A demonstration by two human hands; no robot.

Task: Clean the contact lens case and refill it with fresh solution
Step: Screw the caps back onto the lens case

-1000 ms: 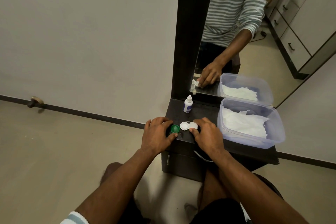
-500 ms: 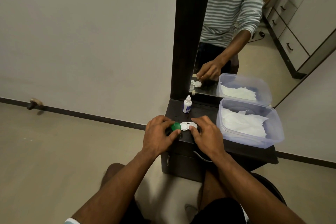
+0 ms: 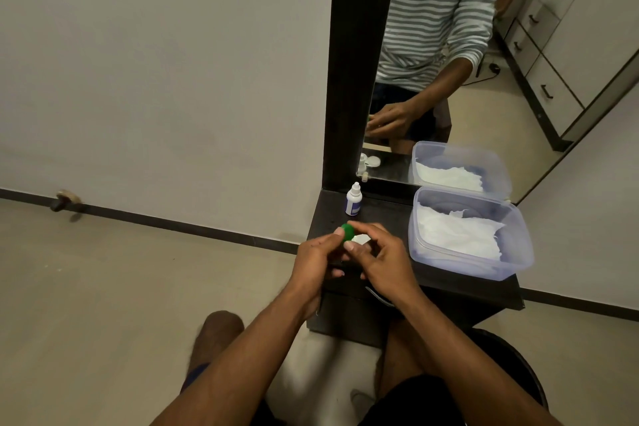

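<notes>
Head view: both hands hold the lens case above the worktop [image 3: 387, 218]; left hand [image 3: 316, 261] and right hand [image 3: 383, 261] fingers pinch the green cap [image 3: 347, 231], which faces up and left; the white case body [image 3: 361, 239] extends to the right.

Hands: two [image 3: 316, 261] [image 3: 383, 261]
Green caps: one [image 3: 347, 231]
Dropper bottles: one [image 3: 353, 200]
Plastic containers: one [image 3: 518, 249]
Lens cases: one [image 3: 361, 239]
</notes>
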